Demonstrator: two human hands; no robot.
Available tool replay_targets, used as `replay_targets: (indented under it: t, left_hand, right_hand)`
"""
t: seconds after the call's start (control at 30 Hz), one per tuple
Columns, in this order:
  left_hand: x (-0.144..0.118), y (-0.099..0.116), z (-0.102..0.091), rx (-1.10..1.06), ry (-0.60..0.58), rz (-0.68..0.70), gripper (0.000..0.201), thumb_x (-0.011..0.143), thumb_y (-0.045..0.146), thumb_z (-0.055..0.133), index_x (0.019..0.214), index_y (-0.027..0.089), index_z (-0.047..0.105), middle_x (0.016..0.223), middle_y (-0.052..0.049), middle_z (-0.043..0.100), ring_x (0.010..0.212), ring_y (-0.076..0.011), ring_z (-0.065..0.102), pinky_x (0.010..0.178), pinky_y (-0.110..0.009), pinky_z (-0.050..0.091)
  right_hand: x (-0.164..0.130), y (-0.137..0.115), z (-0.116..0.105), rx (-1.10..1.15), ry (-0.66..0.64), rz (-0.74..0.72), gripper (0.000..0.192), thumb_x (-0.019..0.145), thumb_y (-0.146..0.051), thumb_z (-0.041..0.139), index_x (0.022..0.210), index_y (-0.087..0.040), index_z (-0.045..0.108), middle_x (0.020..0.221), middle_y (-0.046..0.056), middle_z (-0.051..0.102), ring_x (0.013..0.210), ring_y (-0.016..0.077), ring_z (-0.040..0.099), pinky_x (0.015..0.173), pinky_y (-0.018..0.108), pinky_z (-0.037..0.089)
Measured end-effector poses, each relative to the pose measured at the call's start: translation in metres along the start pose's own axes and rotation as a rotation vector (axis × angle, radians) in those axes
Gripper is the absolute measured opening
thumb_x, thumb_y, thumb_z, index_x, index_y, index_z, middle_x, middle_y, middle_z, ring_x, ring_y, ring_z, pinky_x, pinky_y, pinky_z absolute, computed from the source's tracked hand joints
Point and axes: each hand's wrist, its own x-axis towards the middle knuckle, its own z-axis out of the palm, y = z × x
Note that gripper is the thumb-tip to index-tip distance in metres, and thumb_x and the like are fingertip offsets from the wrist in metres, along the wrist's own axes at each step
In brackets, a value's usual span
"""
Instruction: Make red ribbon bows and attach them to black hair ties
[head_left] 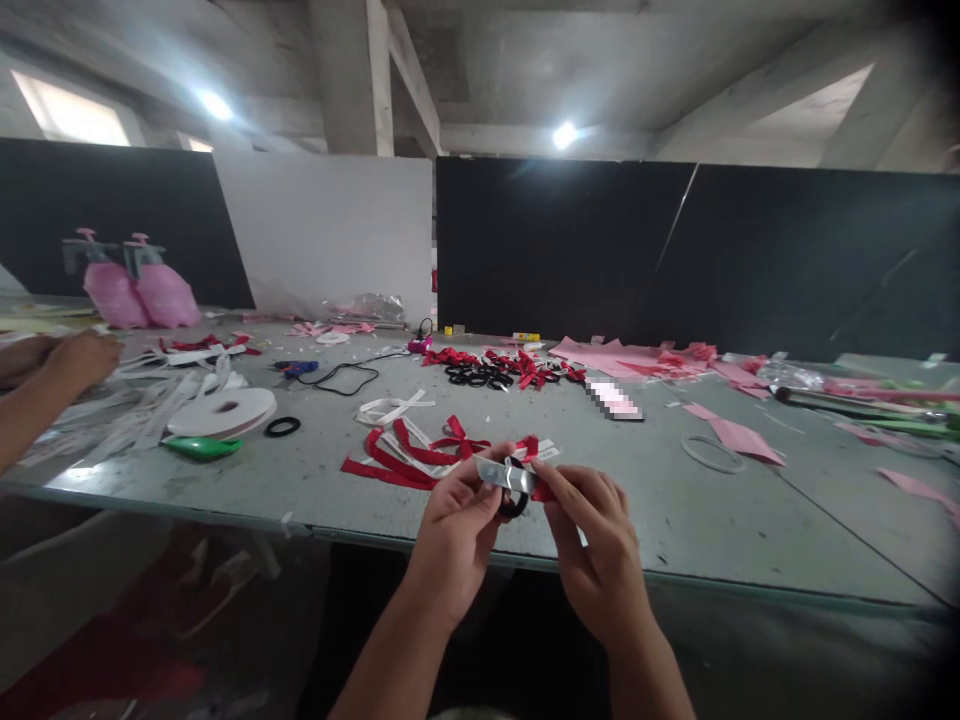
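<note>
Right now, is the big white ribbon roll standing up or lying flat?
Lying flat. The white ribbon roll rests on its side on the table, so its round face and centre hole point upward.

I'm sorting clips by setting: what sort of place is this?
Likely a craft workshop making ribbon hair ties: a long worktable strewn with red ribbon bows, black hair bands and a white ribbon roll, under bare concrete beams.

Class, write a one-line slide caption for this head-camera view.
Both hands, left and right, hold a silver strip and black ring above red ribbons.
</note>
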Motion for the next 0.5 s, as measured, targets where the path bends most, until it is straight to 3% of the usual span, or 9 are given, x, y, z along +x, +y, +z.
replay_targets:
  t: [0.2, 0.37, 0.5]
  left_hand:
    - [0.0, -0.006, -0.003, 0.101, -0.016, 0.044, 0.022, 0.074, 0.017, 0.078, 0.096, 0.019, 0.075, 0.097, -0.006, 0.07, 0.084, -0.0135, 0.061, 0.08, -0.024, 0.046]
    - [0.0, -0.011, -0.004, 0.059, -0.029, 0.048, 0.022, 0.077, 0.022, 0.075, 0.099, 0.022, 0.073, 0.112, -0.007, 0.067, 0.101, -0.02, 0.062, 0.089, -0.031, 0.047]
    - [-0.001, -0.016, -0.005, 0.042, 0.017, 0.072, 0.023, 0.076, 0.022, 0.076, 0.099, 0.021, 0.071, 0.106, -0.007, 0.068, 0.1, -0.0192, 0.062, 0.089, -0.03, 0.046]
  right_hand:
    - [-0.001, 0.0, 0.0, 0.009, 0.004, 0.003, 0.045, 0.095, -0.013, 0.046, 0.136, -0.031, 0.049, 0.11, 0.006, 0.059, 0.102, 0.0224, 0.054, 0.088, 0.042, 0.038]
    - [-0.002, 0.001, 0.001, 0.009, -0.002, 0.015, 0.045, 0.095, -0.013, 0.045, 0.136, -0.032, 0.05, 0.111, 0.006, 0.059, 0.103, 0.0226, 0.054, 0.089, 0.042, 0.038]
    - [-0.002, -0.001, 0.002, -0.002, -0.013, 0.02, 0.045, 0.095, -0.013, 0.045, 0.136, -0.032, 0.05, 0.109, 0.005, 0.06, 0.101, 0.0226, 0.054, 0.088, 0.042, 0.038]
